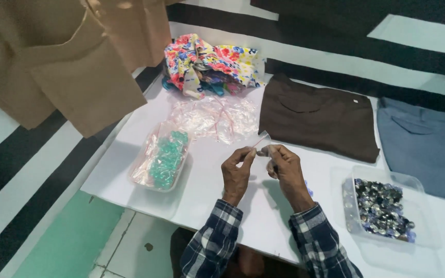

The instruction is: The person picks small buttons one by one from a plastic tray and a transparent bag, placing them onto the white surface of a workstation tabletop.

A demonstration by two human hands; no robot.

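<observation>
One small clear zip bag (261,140) is pinched between both hands, raised just above the white table (130,170). The left hand (237,172) is closed narrow, thumb and forefinger pressed on the bag's near edge; the right hand (283,167) is likewise curled, its fingertips gripping the bag from the other side, so the two hands nearly touch. Whether anything sits inside the bag cannot be told.

Things are counted as follows. One loose heap of empty clear bags (215,118) is seen just beyond the hands. One clear tray of green beads (165,159) is placed to the left of the left hand. One clear tub of dark shiny buttons (381,208) is set to the right of the right hand. Two folded garments are laid beyond and right of the hands: one brown (318,116), one grey-blue (428,146). One flowered cloth bundle (209,64) is found farther off, beyond the heap. One tan garment (68,56) is hung up to the far left.
</observation>
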